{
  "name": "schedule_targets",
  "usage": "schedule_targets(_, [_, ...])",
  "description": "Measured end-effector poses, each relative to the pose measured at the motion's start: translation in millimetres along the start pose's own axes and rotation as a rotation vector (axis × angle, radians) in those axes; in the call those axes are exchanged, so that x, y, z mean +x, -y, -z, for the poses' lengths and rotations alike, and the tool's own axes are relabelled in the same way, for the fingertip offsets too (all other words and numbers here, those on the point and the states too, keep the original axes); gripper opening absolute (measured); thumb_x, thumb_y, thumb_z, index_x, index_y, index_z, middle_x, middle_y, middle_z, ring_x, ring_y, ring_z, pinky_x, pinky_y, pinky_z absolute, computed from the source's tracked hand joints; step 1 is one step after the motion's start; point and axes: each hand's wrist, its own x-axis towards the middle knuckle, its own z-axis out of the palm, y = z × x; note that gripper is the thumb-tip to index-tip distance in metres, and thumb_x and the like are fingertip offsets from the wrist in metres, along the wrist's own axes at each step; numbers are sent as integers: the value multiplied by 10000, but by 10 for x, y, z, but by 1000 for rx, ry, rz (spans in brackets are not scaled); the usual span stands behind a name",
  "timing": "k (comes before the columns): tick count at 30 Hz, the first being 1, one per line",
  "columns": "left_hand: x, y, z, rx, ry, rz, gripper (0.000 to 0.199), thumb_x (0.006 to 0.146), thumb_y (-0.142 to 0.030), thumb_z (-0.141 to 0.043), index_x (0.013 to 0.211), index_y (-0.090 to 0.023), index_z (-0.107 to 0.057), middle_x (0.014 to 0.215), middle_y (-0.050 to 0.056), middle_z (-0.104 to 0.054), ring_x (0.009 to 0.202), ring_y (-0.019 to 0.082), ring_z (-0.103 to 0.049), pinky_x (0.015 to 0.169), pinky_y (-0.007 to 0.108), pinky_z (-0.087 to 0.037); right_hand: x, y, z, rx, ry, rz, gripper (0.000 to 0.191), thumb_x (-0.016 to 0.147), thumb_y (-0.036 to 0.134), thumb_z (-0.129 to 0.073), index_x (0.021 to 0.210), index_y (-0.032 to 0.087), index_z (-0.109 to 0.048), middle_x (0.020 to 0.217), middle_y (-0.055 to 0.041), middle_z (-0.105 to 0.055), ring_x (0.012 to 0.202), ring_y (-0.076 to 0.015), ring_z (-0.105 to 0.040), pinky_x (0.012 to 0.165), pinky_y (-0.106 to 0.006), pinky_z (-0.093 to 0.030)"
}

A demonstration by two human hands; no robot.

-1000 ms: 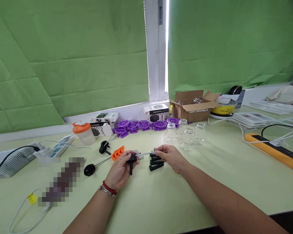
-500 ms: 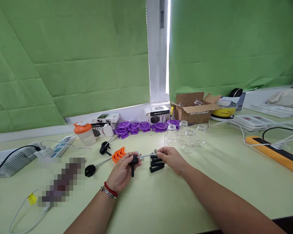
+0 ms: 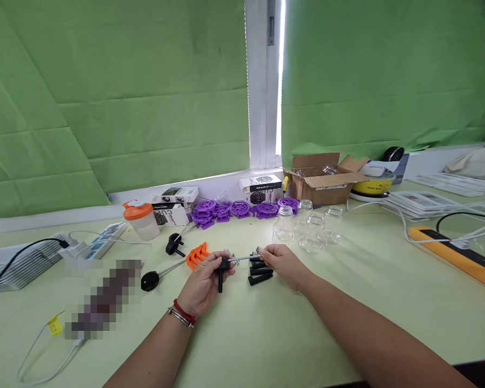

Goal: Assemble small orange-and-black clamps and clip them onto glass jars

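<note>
My left hand [image 3: 205,283] grips a black plastic piece [image 3: 224,264] with a peg pointing down. From that piece a thin metal rod [image 3: 242,259] runs right to my right hand [image 3: 281,261], whose fingertips pinch its far end. Black tubes [image 3: 261,279] lie on the table just below my right fingers. Small metal parts [image 3: 230,255] lie behind the rod. Orange brackets [image 3: 196,255] are left of my left hand, beside a round black part with a rod [image 3: 150,281] and a black knob part [image 3: 174,244].
Purple rings [image 3: 239,209] line the back, near small boxes [image 3: 260,184]. Clear jars [image 3: 312,234] and an open carton [image 3: 323,188] are behind on the right. An orange-lidded cup [image 3: 145,221] is back left. A yellow power strip [image 3: 452,250] lies far right.
</note>
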Motion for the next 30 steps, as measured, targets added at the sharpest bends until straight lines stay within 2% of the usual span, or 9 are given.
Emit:
schedule_targets(15, [-2,10,26,26,34,21,151,820,-217,-600,940,-130,-625,835,65,-636,777,136,-626,724,224,-514,-41,84,-29,-88,35,-28,430,843,529,-427,579,190,-414,516,61,-305,501,-95,-241,505,-265,-196])
schedule_targets(18, [-8,6,25,10,52,8,150,817,-223,-601,933,-131,-628,840,61,-637,778,132,-624,760,236,-515,-43,91,-30,-58,28,-25,447,837,548,-437,584,181,-454,520,53,-353,506,-95,-276,515,-260,-221])
schedule_targets(22, [-9,-1,28,1,64,-13,150,817,-232,-602,927,-134,-626,834,60,-643,776,131,-626,779,240,-513,-28,45,-15,9,27,3,434,829,572,-451,689,172,-543,582,35,-454,536,-100,-343,540,-253,-266])
schedule_targets(27, [2,9,48,-6,61,-26,136,822,-217,-597,927,-136,-623,848,58,-639,784,126,-621,791,244,-512,-32,53,-9,92,44,56,304,753,478,-609,788,182,-547,671,23,-538,619,-113,-451,596,-248,-331])
schedule_targets(30, [3,16,50,-5,70,-19,146,826,-228,-595,934,-133,-625,852,61,-638,786,129,-622,786,245,-511,-46,89,-13,65,42,45,281,757,454,-604,741,181,-538,633,29,-532,594,-109,-440,579,-247,-321])
